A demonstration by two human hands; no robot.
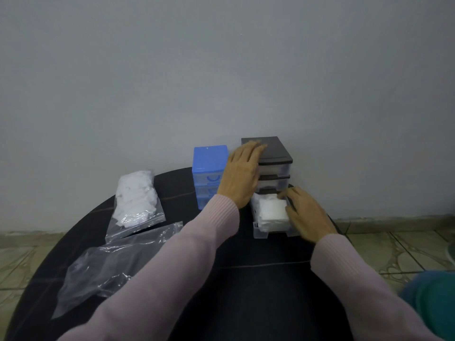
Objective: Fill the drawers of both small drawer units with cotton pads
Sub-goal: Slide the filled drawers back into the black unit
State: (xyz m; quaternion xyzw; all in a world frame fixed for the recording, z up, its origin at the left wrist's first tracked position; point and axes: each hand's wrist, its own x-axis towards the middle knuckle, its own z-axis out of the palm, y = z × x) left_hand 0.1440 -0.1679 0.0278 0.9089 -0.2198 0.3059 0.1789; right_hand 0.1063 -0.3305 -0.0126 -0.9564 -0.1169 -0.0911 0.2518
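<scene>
A dark brown drawer unit with clear drawers stands at the back of the round black table. Its bottom drawer is pulled out and holds a stack of white cotton pads. My left hand lies with straight fingers on the unit's top and left side. My right hand rests on the right side of the open drawer, fingers touching the pads. A blue drawer unit stands just left of the brown one, drawers closed.
A clear zip bag of cotton pads lies at the table's left. An empty clear bag lies nearer me. The wall stands right behind the units. Tiled floor and something green show at the right.
</scene>
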